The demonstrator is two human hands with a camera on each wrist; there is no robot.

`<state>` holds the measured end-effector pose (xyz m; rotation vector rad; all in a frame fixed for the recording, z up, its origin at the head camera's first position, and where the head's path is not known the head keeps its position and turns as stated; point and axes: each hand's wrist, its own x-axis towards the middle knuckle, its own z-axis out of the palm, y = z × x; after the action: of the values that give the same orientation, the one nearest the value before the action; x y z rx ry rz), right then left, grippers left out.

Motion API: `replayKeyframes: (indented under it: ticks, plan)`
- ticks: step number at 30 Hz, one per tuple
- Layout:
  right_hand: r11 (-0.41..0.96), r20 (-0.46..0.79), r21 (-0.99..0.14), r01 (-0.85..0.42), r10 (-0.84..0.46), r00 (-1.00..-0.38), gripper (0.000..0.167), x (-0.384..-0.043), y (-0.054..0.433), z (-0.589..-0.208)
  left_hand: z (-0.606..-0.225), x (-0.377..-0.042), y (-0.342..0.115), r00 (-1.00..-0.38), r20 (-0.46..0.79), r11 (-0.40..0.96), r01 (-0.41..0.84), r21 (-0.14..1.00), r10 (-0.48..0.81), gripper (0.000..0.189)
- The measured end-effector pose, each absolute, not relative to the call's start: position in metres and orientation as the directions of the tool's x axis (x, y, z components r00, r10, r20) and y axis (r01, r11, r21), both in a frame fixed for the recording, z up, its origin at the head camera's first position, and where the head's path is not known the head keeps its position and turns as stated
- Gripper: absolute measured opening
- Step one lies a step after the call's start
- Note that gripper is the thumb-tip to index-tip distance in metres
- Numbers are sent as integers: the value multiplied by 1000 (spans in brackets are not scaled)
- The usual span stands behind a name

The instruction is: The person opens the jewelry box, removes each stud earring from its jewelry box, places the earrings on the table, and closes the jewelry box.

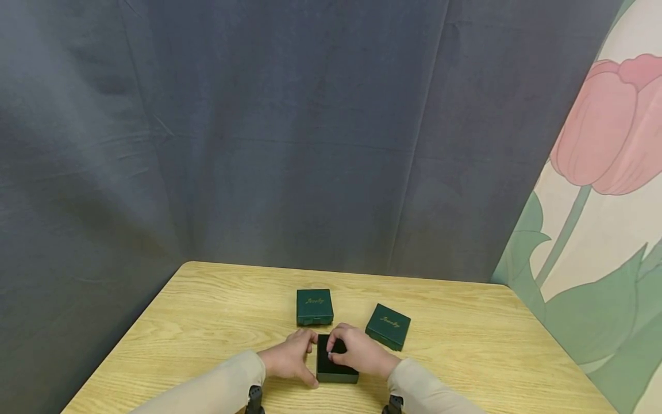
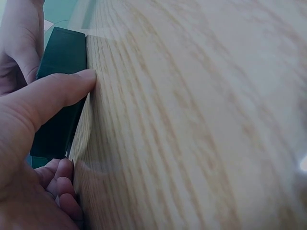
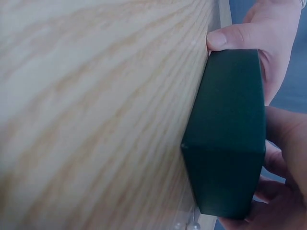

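A small dark green box (image 1: 337,378) with a black top surface lies on the table between both hands. My left hand (image 1: 291,355) holds it at its left side, thumb at the near corner and fingers at the far corner. In the left wrist view the thumb (image 2: 62,91) stretches across the box's side (image 2: 64,52). My right hand (image 1: 360,352) is over the black surface, thumb and forefinger pinching a tiny pale, shiny thing (image 1: 329,354), whose kind I cannot tell. In the right wrist view a bead (image 3: 194,226) shows by the box's lower end.
Two closed dark green boxes with gold lettering stand farther back on the wooden table (image 1: 227,310): one box (image 1: 315,306) straight behind, another box (image 1: 388,326) turned at an angle to the right. A grey-blue curtain (image 1: 289,144) hangs behind the table, and a tulip-patterned wall (image 1: 610,201) borders the right.
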<state>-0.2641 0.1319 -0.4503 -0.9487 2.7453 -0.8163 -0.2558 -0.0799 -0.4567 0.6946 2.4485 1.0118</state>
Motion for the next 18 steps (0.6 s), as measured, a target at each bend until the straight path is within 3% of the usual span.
replayKeyframes:
  ticks: [18]
  plan:
    - [648,59,-534,-543,-613,-788,9,-265,133,-450,-457,-257,-80,-794,-178,610,282,740,582,62]
